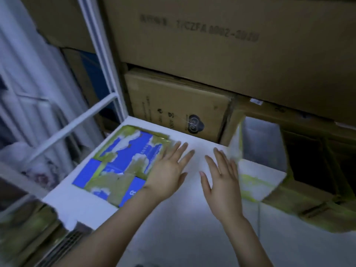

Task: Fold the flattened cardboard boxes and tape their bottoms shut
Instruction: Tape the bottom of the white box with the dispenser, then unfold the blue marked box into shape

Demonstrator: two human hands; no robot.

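A white cardboard box (92, 205) lies in front of me with its white flaps spread. Blue and green printed flaps (125, 151) show on its left part. My left hand (169, 170) lies flat with straight fingers on the box, at the edge of the printed area. Beside it, a little to the right, my right hand (221, 176) is also flat with spread fingers on the white panel. A further white flap (258, 180) with green print sticks out to the right. No tape is in view.
Large brown cartons (212, 45) are stacked right behind the box, with a smaller printed carton (173, 105) below them. A white metal rack frame (100, 54) stands at the left. An open dark carton (308, 160) sits at the right.
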